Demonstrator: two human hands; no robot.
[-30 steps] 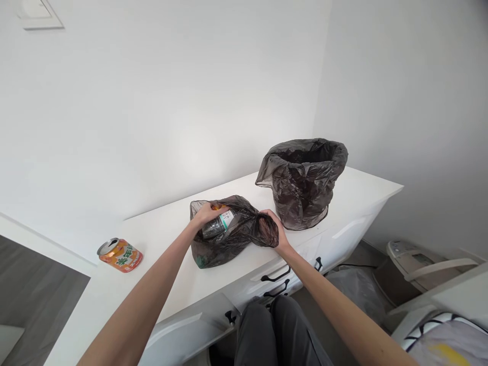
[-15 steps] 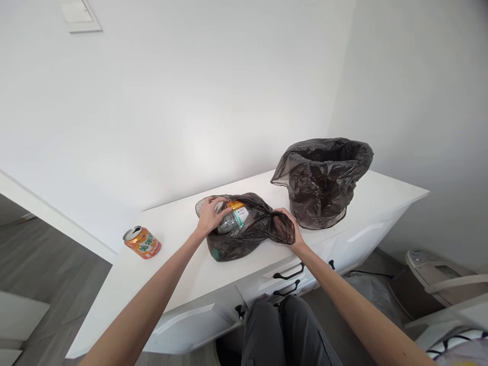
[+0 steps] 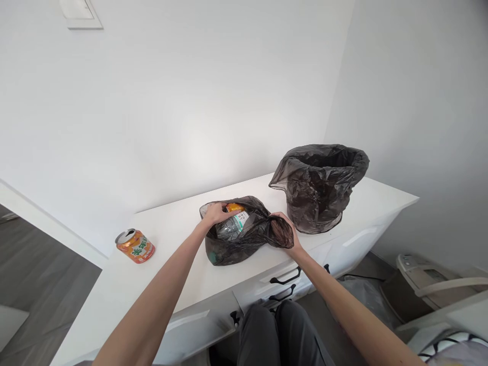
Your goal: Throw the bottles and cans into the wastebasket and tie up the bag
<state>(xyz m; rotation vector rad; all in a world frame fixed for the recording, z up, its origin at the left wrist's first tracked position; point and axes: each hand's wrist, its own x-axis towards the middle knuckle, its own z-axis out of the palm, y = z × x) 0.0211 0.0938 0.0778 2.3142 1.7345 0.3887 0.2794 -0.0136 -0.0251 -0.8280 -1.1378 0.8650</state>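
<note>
A dark, see-through plastic bag (image 3: 244, 241) lies on the white countertop (image 3: 183, 274). Inside it show a clear plastic bottle (image 3: 232, 226) with a green and white label and something orange at the top. My left hand (image 3: 214, 213) grips the bag's left rim, fingers curled over the opening. My right hand (image 3: 285, 231) is closed on the bunched plastic at the bag's right end. The bag's mouth is held apart between the two hands.
An orange drink can (image 3: 135, 245) lies on its side at the counter's left. A bin lined with a dark bag (image 3: 320, 185) stands at the right. Drawers with black handles (image 3: 284, 279) run below. A white appliance (image 3: 423, 277) sits on the floor at right.
My left hand has shifted along the bag's rim, and the bottle sits a little deeper in the bag. The camera view has moved slightly.
</note>
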